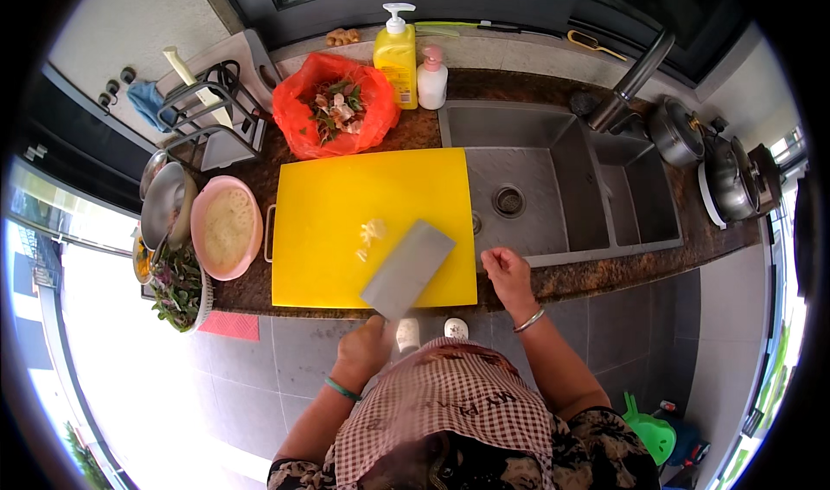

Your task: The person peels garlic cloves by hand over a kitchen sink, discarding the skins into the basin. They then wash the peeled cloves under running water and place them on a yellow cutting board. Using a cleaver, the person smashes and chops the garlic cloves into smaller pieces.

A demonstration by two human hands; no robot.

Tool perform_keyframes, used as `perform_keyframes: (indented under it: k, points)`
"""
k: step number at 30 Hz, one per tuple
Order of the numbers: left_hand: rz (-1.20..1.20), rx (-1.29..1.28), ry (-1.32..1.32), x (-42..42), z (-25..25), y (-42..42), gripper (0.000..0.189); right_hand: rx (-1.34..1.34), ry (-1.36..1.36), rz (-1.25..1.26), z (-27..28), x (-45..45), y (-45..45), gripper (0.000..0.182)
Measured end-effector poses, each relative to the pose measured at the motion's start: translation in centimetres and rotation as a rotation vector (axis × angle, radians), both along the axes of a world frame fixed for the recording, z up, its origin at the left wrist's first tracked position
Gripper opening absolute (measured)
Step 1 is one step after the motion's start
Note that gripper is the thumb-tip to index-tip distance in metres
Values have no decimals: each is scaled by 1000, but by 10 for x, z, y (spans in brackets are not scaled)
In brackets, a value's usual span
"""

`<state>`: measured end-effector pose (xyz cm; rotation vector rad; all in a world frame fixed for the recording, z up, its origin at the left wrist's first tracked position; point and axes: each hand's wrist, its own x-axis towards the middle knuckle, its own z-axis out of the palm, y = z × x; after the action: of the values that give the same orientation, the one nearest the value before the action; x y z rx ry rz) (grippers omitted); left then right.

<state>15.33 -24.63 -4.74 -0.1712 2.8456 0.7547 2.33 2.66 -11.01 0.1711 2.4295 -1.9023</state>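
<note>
My left hand (pixel 364 349) is closed around the handle of a cleaver (pixel 410 268), whose broad blade lies over the lower right part of a yellow cutting board (pixel 324 198). Small pale chopped pieces (pixel 371 233), perhaps garlic, rest on the board to the left of the blade. Just off the board's right edge, by the sink's front rim, is my right hand (pixel 509 277) with its fingers curled; whether anything is between them cannot be seen. The board reaches over the left edge of a steel sink (pixel 525 166).
Behind the board stand a red plastic bag (pixel 292 111) of plant scraps, a yellow pump bottle (pixel 395 62) and a white pump bottle (pixel 432 85). A pink basin (pixel 228 227), metal bowl (pixel 165 198), leafy greens (pixel 178 289) and knife rack (pixel 214 111) are left; pots (pixel 677 133) stand right.
</note>
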Motion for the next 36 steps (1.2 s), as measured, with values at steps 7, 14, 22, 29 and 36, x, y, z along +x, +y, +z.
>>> perform_keyframes:
  k: [7,14,22,29,36]
  points:
    - [140,567,48,10,-1,-10,31,10,16,21,-5,-1,-4,20]
    - [24,-39,46,2,0,8,36,-46,19,29,0,0,-12,19]
    - [48,8,-57,-3,11,11,40,5,31,43,2,-1,-4,19]
    - [187,331,170,2,29,19,32,-1,16,42,-2,-1,3,21]
    - [59,-167,-120,4,-5,19,44,94,105,62,-5,4,-2,22]
